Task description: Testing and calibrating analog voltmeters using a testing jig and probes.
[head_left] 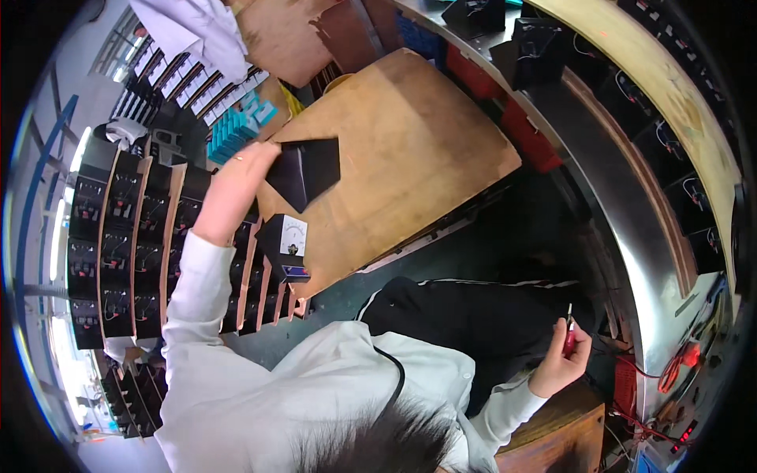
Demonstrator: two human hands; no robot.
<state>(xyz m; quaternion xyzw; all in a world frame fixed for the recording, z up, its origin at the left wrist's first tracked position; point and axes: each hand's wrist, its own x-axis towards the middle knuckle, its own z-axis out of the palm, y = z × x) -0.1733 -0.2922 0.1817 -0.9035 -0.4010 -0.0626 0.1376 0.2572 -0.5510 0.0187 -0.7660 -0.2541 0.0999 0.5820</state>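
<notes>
- Head view, as I read it from my remote seat: the left hand is stretched out over the wooden board and closed on the corner of a black box, which rests tilted on the board's near-left part.
- Just below that box, at the board's left edge, stands a small meter with a white dial. I judge that if the box is dragged toward the edge, it could knock the meter off the board.
- The hold is only on a corner, so the box may twist or slip out of the fingers once lifted.
- The right hand, well away from the board to its lower right, is clenched around a red-handled tool with its tip up. Red wires lie near it; a careless swing could snag them.
- Left of the board, racks of black boxes stand close to the sleeve, which could brush them.
</notes>
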